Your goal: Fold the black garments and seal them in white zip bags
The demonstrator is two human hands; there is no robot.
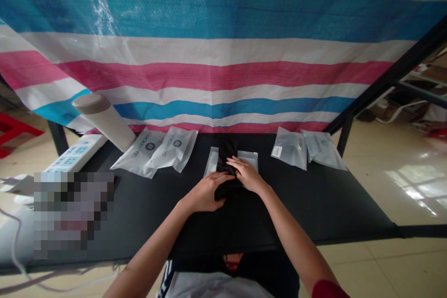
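Note:
A dark, bunched cloth (227, 151) lies across a frosted plastic bag (211, 162) near the middle of the black table. My left hand (208, 192) rests against the cloth's near left side, its thumb and fingers apart. From the right, my right hand (247, 174) lies over the cloth with fingers stretched out and slightly spread. Most of the bag beneath is hidden; its pale edges show on both sides of the cloth. The cloth's near end is partly covered by my hands.
On the left are two filled frosted bags (171, 151), a pale bottle (104, 121), a power strip (77, 153) and a blurred-out item (75, 212). Two more bags (291, 149) lie at right. A striped tarp (216, 74) hangs behind the black table (314, 214).

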